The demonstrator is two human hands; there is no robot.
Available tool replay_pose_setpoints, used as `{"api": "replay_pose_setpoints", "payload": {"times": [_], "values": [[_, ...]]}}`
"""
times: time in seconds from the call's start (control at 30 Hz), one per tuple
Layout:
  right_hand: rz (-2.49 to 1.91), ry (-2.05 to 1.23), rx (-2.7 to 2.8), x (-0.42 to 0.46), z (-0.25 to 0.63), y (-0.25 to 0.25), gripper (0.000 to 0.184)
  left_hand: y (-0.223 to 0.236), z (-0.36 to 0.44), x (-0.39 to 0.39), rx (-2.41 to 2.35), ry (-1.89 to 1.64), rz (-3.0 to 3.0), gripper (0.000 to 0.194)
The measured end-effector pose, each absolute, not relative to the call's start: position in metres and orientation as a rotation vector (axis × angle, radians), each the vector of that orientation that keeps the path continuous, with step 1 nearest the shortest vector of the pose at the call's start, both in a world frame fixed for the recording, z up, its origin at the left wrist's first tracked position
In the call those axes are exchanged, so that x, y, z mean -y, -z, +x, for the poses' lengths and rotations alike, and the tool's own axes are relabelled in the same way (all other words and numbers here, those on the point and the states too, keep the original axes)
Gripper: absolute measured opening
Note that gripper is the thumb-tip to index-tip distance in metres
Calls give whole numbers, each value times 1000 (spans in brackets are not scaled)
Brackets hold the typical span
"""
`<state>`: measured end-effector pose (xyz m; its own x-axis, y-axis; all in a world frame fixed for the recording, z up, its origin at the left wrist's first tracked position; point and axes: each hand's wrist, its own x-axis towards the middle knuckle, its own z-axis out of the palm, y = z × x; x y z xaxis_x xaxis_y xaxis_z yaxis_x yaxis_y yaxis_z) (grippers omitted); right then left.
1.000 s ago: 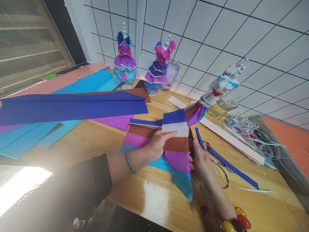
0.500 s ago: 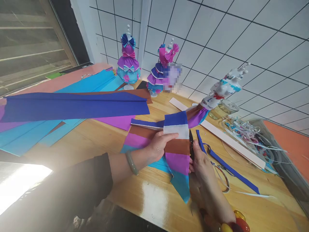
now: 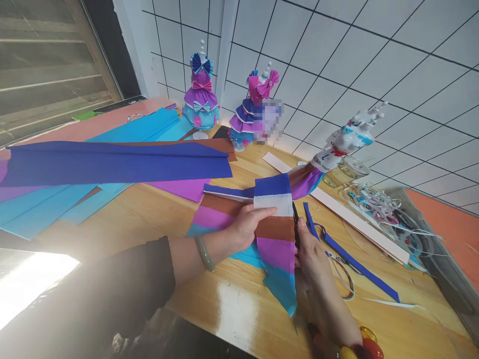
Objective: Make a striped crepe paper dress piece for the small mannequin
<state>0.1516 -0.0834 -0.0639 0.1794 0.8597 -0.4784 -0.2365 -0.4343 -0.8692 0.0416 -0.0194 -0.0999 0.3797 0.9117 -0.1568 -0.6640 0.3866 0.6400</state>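
Layered paper strips [image 3: 275, 227] in blue, white, brown, purple and light blue lie folded over near the table's middle. My left hand [image 3: 247, 227] grips the layers at the fold, thumb pressed flat on the white band. At their right edge, my right hand [image 3: 312, 249] is closed around dark scissors [image 3: 295, 214], mostly hidden by the fingers and paper. Beyond the fold, brown, purple and blue paper [image 3: 309, 183] runs to a white doll-like dress form [image 3: 355, 127], which lies tilted at the back right.
Two dress forms in ruffled paper dresses, one with bows [image 3: 201, 94] and another [image 3: 247, 112], stand against the tiled wall. Long blue sheets [image 3: 119, 162] spread over the left. Blue offcuts [image 3: 361, 267], a pale strip [image 3: 359, 224], a glass jar [image 3: 346, 172] and tangled ribbons [image 3: 385, 214] lie right.
The view has shifted very slightly. Both hands keep their hold at nearly the same spot on the paper; the right hand and the layers' right edge have barely moved.
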Motion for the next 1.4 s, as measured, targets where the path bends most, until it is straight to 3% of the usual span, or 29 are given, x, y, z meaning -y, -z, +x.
{"api": "replay_pose_setpoints", "payload": {"times": [0.47,0.73,1.1,1.4], "values": [[-1452,-1428,664,81,152,70,33,97,39,14,-440,-1053,457,28],[-1499,-1448,670,82,152,71,52,97,38,11,-457,-1073,426,29],[-1386,-1575,711,75,160,68,47,95,39,15,-478,-1079,435,26],[-1406,-1494,731,69,157,62,44,91,37,14,-493,-1097,406,22]]}}
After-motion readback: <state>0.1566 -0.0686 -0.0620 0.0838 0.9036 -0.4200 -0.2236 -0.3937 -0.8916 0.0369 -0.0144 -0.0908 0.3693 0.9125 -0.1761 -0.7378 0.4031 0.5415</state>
